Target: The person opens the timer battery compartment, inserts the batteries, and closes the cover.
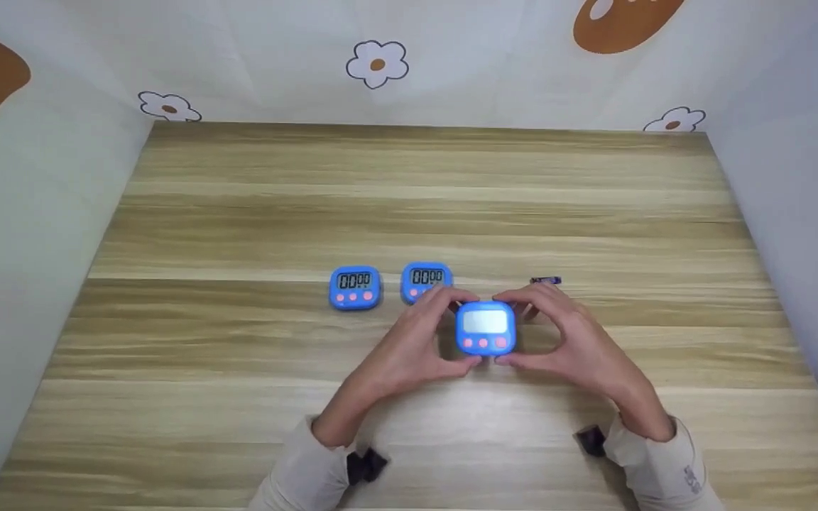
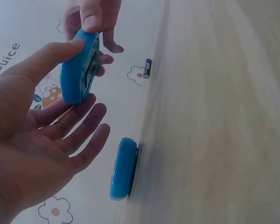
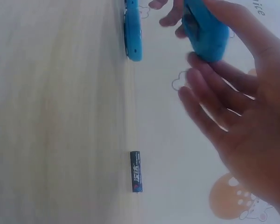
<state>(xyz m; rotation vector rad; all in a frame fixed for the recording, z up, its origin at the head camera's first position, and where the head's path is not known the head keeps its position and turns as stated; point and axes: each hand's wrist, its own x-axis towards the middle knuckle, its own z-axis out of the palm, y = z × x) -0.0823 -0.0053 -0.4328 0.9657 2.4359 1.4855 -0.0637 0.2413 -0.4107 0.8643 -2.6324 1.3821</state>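
Note:
Both hands hold a blue digital timer (image 1: 486, 329) above the table, its pink buttons facing up and its screen blank. My left hand (image 1: 409, 348) pinches its left side between thumb and fingers; my right hand (image 1: 579, 348) pinches the right side likewise. In the left wrist view the timer (image 2: 77, 70) is seen edge-on, raised off the tabletop. Two more blue timers lie behind: one (image 1: 354, 288) at the left reading 00 00, and another (image 1: 423, 278) partly hidden by the left hand. Beyond the right fingers lies a small dark battery (image 1: 547, 280).
The wood-grain table (image 1: 238, 213) is bounded by a pale patterned cloth (image 1: 274, 64) at the back and on both sides. In the right wrist view the battery (image 3: 136, 171) lies on its side. Dark straps (image 1: 366, 466) hang at the wrists.

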